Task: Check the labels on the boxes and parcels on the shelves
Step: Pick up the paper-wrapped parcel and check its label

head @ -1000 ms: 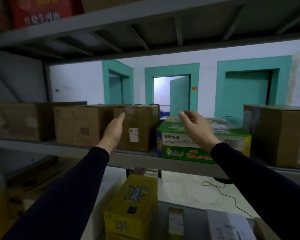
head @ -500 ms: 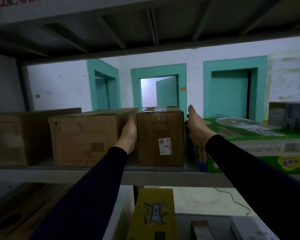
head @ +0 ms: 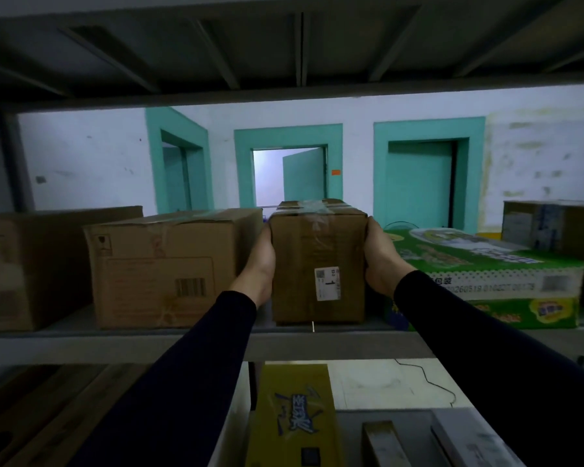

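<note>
Both hands clamp the narrow upright brown cardboard box on the grey metal shelf — left hand flat against its left side, right hand against its right side. Fingers on both reach back along the box walls and are mostly hidden behind it, so how far they curl is not clear; thumbs and palms press the front edges, so the box is squeezed between the two hands. The box stands on the shelf's front part, between the wider taped brown cardboard carton just beside it on the left and the flat green printed carton on the right. A small white sticker label sits low on the box's front face, facing the camera, with a large "1" legible; the rest is too small to read.

Step in hand, as a judgement: taking hold of this parcel to check its label. Next move likely calls for pulling or tilting the box forward so the label comes closer — keep the grip even, since the tall narrow box could tip, and mind the tight gap to the left carton. Other boxes on the shelf not yet handled.
</note>
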Demonstrator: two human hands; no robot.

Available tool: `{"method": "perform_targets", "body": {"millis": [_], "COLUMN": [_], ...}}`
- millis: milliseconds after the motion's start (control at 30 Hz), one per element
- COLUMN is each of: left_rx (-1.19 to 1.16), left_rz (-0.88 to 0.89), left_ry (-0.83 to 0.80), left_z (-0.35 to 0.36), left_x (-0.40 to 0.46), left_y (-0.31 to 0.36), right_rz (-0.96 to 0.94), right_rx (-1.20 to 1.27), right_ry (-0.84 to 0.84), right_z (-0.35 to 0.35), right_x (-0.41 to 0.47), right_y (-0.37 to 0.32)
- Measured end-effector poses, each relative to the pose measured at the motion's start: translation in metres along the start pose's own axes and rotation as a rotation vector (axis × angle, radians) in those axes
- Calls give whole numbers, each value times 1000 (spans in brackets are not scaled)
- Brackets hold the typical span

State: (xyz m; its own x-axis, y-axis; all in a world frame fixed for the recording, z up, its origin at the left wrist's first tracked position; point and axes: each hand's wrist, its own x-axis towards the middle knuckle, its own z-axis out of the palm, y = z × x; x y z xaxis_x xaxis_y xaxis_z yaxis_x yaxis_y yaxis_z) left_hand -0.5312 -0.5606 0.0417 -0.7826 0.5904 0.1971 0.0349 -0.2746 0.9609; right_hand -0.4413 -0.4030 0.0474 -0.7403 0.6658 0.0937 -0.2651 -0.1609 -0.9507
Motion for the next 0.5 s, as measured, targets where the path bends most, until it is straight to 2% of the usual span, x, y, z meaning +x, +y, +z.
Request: {"method": "perform_targets", "body": {"millis": [200, 433, 500], "left_rx": [54, 66, 75], "left_rz": [60, 145, 159], "left_ry": [16, 60, 80], "left_z": [8, 42, 56], "left_x": [-59, -187, -234], "left_y": [19, 34, 34], "right_rz": [-66, -170, -148], "right_rx": [-7, 12, 6], "right_ry": [-89, -356, -404], "right_z": [-12, -59, -75], "right_x": [-57, -163, -199], "right_y": [-10, -17, -16]}}
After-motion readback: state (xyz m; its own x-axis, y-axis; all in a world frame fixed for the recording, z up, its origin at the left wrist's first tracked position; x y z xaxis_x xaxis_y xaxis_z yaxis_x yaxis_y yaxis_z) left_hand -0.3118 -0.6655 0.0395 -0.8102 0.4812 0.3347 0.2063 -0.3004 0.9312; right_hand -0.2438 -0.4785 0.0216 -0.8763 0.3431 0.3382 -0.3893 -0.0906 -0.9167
